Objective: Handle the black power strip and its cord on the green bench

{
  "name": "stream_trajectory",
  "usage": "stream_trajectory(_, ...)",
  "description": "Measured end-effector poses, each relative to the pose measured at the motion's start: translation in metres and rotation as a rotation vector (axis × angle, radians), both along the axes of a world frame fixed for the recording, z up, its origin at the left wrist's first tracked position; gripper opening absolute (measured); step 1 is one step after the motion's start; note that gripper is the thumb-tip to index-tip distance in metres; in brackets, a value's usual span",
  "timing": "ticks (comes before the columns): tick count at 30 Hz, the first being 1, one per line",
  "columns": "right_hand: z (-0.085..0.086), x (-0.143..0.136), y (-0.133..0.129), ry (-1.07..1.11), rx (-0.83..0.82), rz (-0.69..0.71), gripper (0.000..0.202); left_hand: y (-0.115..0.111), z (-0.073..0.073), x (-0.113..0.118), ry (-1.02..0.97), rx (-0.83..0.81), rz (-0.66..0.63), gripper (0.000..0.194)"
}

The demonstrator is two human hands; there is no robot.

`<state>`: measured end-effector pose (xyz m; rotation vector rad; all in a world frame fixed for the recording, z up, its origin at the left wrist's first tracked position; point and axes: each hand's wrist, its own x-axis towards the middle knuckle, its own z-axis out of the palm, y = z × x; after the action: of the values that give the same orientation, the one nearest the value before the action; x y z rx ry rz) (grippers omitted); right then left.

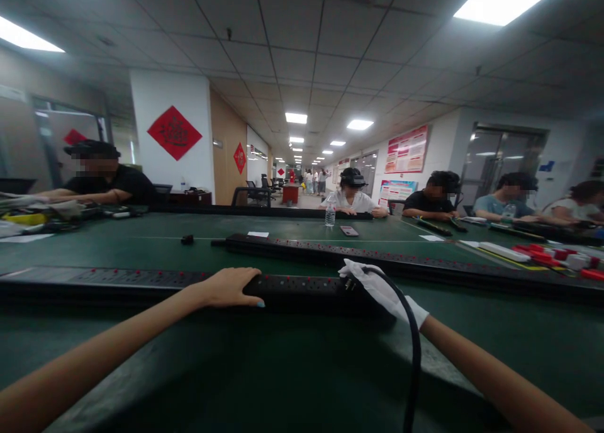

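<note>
A long black power strip (292,286) with red dots along its row of sockets lies across the green table before me. Bare, with blue polish on the thumbnail, my left hand (230,287) is closed over its middle, thumb at the front and the other fingers hidden behind. Near the strip's right end, my right hand (375,287) wears a white glove and is closed on a plug (349,286), whose metal pins show just over the sockets. I cannot tell whether they touch. From the plug a thick black cable (415,351) curves down past the table's near side.
Behind lies a second long power strip (321,250). Beyond it are a small black piece (187,239), a phone (349,231) and a water bottle (329,213). Red and white parts (552,257) crowd the right. Several people sit around the table's far side.
</note>
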<state>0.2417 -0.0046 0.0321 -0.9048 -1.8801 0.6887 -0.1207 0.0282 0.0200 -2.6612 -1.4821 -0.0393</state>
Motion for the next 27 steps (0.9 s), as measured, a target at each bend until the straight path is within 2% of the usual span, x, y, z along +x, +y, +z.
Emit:
stream_trajectory(3,0.009,-0.016,0.006,-0.065,0.009,0.027,0.039,-0.004,-0.004,0.011,0.016,0.092,-0.038,0.072)
stream_trajectory(6,0.02,-0.022,0.005,-0.15,-0.049,0.051,0.034,-0.009,-0.003,0.028,0.032,0.11,-0.055,0.069)
stream_trajectory(11,0.028,-0.005,-0.008,-0.137,-0.002,0.003,0.033,-0.015,-0.003,0.051,0.01,0.13,-0.088,0.07)
stream_trajectory(14,0.027,0.006,-0.009,-0.239,0.041,-0.068,0.036,-0.015,-0.004,0.059,-0.002,0.143,-0.098,0.071)
stream_trajectory(21,0.019,0.025,0.004,-0.35,0.042,-0.03,0.046,-0.011,-0.005,0.065,-0.008,0.147,-0.084,0.073)
stream_trajectory(27,0.026,0.027,0.005,-0.577,0.154,-0.01,0.045,-0.011,-0.007,0.064,-0.023,0.159,-0.077,0.072)
